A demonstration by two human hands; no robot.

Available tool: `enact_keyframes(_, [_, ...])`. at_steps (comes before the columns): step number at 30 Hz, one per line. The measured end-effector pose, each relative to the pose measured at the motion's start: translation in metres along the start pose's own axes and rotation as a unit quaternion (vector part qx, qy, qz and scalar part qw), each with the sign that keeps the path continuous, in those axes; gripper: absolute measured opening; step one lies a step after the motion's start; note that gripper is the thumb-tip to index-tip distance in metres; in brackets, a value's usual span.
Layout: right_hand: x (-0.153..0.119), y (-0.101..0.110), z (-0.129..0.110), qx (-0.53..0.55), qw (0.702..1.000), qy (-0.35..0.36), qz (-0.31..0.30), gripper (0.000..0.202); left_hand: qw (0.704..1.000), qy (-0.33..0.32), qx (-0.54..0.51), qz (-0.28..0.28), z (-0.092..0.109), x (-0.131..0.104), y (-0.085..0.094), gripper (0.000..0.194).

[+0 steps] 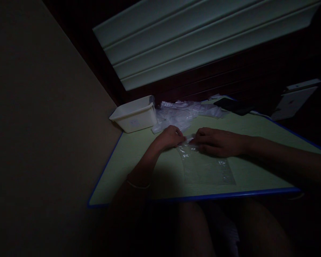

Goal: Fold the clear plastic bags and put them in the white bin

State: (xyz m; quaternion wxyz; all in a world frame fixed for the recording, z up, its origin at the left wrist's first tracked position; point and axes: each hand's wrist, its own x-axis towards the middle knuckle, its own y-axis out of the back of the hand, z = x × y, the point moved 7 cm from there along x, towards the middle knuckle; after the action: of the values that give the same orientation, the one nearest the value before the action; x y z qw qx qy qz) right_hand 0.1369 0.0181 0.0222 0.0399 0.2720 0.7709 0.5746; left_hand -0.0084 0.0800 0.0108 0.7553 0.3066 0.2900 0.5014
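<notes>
A clear plastic bag (207,171) lies flat on the pale green table (256,132), its upper end between my two hands. With fingers closed, my left hand (172,136) pinches the bag's upper left corner. My right hand (216,142) rests over the upper right part, its fingertips closed on the bag's top edge. The dim light and slight blur hide the exact fingertip contact. Just beyond my hands is a crumpled pile of clear plastic bags (176,114).
A white plastic bin (137,119) stands at the table's far left corner, by the wall (56,142). Toward the back right lies a dark flat object (234,106). A white box-like object (294,101) is past the right edge. Blue edging (230,194) borders the table.
</notes>
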Motion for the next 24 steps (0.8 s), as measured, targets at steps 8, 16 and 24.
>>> enact_keyframes(8, [0.0, -0.007, 0.002, -0.053, 0.999, 0.009, 0.002, 0.043, 0.999, 0.0, 0.038, -0.006, 0.004, -0.001, -0.002, 0.013])
enact_keyframes(16, [-0.001, -0.005, 0.003, -0.023, 1.0, -0.001, -0.002, 0.04, 0.997, 0.018, -0.08, 0.001, 0.01, -0.002, -0.007, 0.014])
enact_keyframes(24, [-0.002, 0.0, 0.011, 0.031, 0.996, -0.075, 0.027, 0.028, 0.981, 0.007, -0.191, -0.025, 0.005, 0.004, -0.017, 0.013])
